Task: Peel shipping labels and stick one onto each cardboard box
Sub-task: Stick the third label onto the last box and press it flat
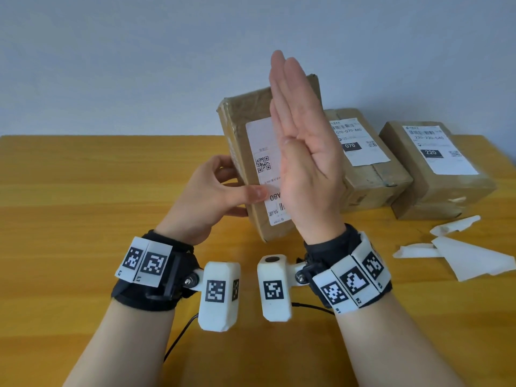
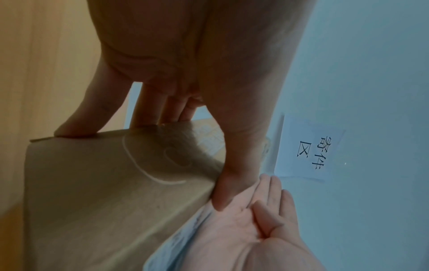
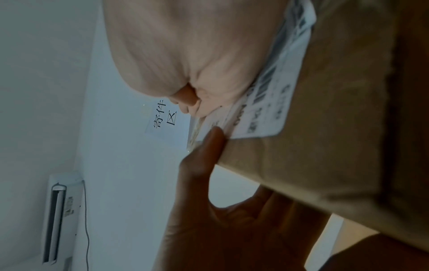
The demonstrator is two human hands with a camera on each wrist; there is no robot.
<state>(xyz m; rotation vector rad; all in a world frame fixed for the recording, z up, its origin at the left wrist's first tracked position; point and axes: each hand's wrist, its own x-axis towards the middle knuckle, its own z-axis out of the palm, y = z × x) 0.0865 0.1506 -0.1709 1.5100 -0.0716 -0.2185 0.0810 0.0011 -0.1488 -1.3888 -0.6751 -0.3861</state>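
Observation:
A brown cardboard box [image 1: 243,118] stands tilted up on the wooden table [image 1: 69,177], its face turned toward me. A white shipping label [image 1: 264,163] with a QR code is stuck on that face. My left hand [image 1: 215,191] grips the box's left edge, thumb on the label's edge and fingers curled behind [image 2: 148,113]. My right hand [image 1: 301,141] is flat with straight fingers, its edge against the label [image 3: 267,102]. Two more boxes, one [image 1: 371,174] and another [image 1: 438,188], lie to the right, each bearing a label.
Crumpled white backing papers [image 1: 458,252] lie on the table at the right, near the front of the far box. A pale wall rises behind the table, with a paper sign [image 2: 311,152] on it. Cables trail from my wrist cameras.

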